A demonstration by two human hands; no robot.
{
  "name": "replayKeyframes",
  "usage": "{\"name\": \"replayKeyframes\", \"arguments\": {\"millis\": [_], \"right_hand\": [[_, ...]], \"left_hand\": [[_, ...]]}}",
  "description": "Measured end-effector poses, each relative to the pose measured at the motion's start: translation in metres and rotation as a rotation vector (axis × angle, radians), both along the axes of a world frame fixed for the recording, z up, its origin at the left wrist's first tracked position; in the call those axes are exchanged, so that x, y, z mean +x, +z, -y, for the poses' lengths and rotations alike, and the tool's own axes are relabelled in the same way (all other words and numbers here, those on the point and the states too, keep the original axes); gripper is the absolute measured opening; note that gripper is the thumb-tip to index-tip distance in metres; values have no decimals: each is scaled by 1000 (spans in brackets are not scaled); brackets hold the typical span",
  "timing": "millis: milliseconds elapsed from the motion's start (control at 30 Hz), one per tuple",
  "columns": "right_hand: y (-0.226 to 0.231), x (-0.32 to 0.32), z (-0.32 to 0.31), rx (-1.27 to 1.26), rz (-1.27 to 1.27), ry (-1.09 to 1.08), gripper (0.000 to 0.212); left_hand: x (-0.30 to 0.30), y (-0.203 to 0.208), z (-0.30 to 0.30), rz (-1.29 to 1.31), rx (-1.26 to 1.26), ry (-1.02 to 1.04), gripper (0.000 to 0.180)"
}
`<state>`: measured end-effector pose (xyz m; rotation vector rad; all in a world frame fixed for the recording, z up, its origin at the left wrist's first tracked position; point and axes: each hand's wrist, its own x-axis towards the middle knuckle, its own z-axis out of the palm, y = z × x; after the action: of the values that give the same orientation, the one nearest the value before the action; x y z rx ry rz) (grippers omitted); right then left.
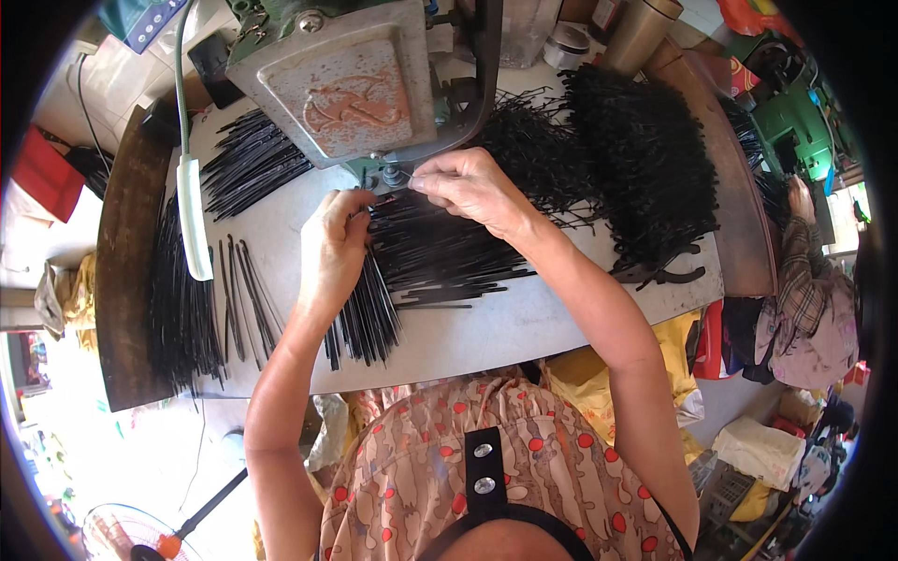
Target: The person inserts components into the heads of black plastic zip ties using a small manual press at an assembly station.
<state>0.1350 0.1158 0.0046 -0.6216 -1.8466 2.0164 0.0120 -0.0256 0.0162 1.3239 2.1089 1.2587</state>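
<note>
Both my hands meet under the head of a green and grey press (355,103), close to its small metal punch (391,174). My left hand (334,234) is closed in a pinch left of the punch, on what looks like the end of a thin black rod. My right hand (468,192) pinches just right of the punch; what lies between its fingertips is too small to make out. Below and between the hands spreads a pile of thin black rods (440,252). Another bunch of rods (369,323) fans toward the near edge beside my left wrist.
More black rods (182,290) lie on the left of the white tabletop (486,332). A thick heap of jointed black pieces (645,168) fills the right, with pliers (678,271) by it. A white lamp (194,220) hangs at left. A co-worker's arm (803,252) reaches toward another green machine (795,131).
</note>
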Motion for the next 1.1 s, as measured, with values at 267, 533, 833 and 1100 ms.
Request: {"name": "replayKeyframes", "arguments": {"millis": [267,533,833,1100], "right_hand": [[5,-2,2,-40,7,-15,23],[8,-2,2,-32,8,3,23],[7,-5,1,-12,19,9,20],[8,-7,3,-10,-9,5,13]], "left_hand": [[-11,-15,-12,-26,79,74,16],[-10,-14,-14,75,47,133,14],[-7,-9,-18,13,78,113,14],[-9,-6,-20,-99,100,77,13]]}}
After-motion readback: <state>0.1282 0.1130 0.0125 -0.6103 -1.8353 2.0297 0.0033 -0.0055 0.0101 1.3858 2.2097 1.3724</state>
